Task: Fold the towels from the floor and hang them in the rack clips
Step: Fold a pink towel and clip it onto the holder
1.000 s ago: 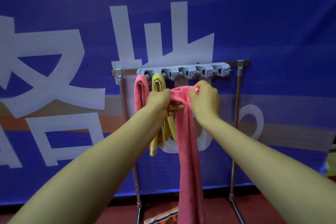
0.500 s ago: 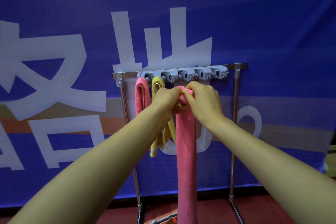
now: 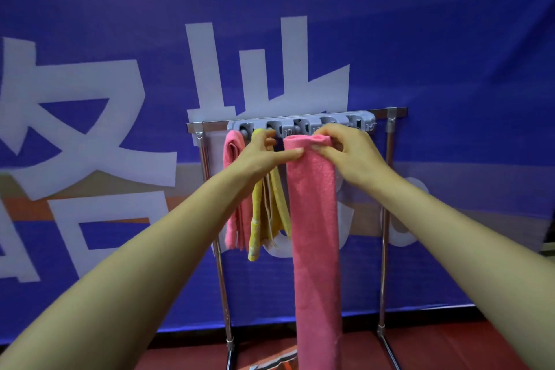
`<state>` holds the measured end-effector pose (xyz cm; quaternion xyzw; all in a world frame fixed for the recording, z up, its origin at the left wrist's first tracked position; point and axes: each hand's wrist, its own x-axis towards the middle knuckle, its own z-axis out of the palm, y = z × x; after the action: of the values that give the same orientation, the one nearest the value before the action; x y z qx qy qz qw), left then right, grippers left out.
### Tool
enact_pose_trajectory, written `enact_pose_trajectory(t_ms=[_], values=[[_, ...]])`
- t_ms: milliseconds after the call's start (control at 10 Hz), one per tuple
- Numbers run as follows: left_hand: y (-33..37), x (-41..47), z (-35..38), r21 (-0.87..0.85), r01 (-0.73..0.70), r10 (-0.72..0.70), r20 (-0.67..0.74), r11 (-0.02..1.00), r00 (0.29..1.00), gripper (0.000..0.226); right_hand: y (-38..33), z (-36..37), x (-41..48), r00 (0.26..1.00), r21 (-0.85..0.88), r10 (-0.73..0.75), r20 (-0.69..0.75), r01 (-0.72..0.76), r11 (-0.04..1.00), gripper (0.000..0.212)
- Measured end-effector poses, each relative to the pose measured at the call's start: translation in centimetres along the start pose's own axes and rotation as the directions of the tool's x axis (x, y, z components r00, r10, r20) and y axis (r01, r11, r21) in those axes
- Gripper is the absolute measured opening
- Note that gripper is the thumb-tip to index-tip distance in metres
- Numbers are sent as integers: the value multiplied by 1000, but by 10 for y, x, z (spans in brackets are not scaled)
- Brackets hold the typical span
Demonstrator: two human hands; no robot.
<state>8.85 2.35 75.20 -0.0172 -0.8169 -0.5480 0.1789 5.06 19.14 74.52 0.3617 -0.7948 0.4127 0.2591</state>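
A long folded pink towel hangs straight down from my two hands, its top fold just below the grey clip strip of the metal rack. My right hand pinches the top fold from the right. From the left, my left hand pinches the towel's top edge between thumb and fingers. Two towels hang from the leftmost clips: a smaller pink towel and a yellow towel, partly hidden behind my left wrist.
A blue banner with large white characters hangs right behind the rack. The floor is red-brown. A patterned cloth lies on the floor at the rack's foot. The three clips to the right hold nothing.
Both hands lifted the pink towel's top fold closer to the clip strip. The fold spread wider between my hands.
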Motion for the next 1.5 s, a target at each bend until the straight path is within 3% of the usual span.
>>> enact_pose_trajectory(t_ms=[100,200,300,400,500,600,700,800,900,1000,1100,1200,1300,1400,1500], values=[[3,4,-1,-41,-65,68,65,997,996,16,-2,-6,4,1000,-16,-21,8,21,1000,12],[12,9,-1,-174,-199,192,-58,964,980,16,-1,-13,8,992,14,23,-125,-21,1000,14],[13,8,4,-183,-277,262,-99,943,960,22,0,-12,6,992,-9,56,-110,-57,998,16],[-5,6,14,-242,-268,242,-130,933,961,17,2,-3,2,994,25,89,-56,-88,996,20],[-20,-1,27,-457,-177,184,-30,872,982,15,-10,2,12,983,63,95,-155,-87,994,21],[-46,-18,39,-446,6,83,182,895,980,41,-27,-2,33,965,39,108,-239,-101,994,21],[-88,-38,48,-396,203,-43,376,895,926,49,-28,-19,57,899,149,242,-366,-200,968,17],[-128,-56,55,-351,330,-146,460,876,876,53,-3,-42,74,718,354,494,-491,-353,866,17],[-150,-67,57,-395,383,-146,512,835,846,55,22,-67,66,528,628,702,-477,-354,693,35],[-148,-59,45,-502,340,-99,445,795,890,67,54,-80,24,360,774,842,-401,-358,522,39],[-128,-39,24,-560,278,-80,351,780,933,62,117,-77,-28,233,784,902,-362,-447,430,42],[-94,-22,11,-550,216,-22,338,807,941,36,212,-49,-74,136,826,966,-219,-502,258,40],[-61,-8,8,-538,145,31,304,830,952,22,198,-20,-127,159,674,984,82,-736,62,15],[-39,1,12,-449,88,75,331,889,941,15,164,5,-150,145,297,932,332,-954,43,33],[-24,-1,19,-302,49,94,441,952,893,20,132,9,-129,406,74,830,382,-909,411,26]])
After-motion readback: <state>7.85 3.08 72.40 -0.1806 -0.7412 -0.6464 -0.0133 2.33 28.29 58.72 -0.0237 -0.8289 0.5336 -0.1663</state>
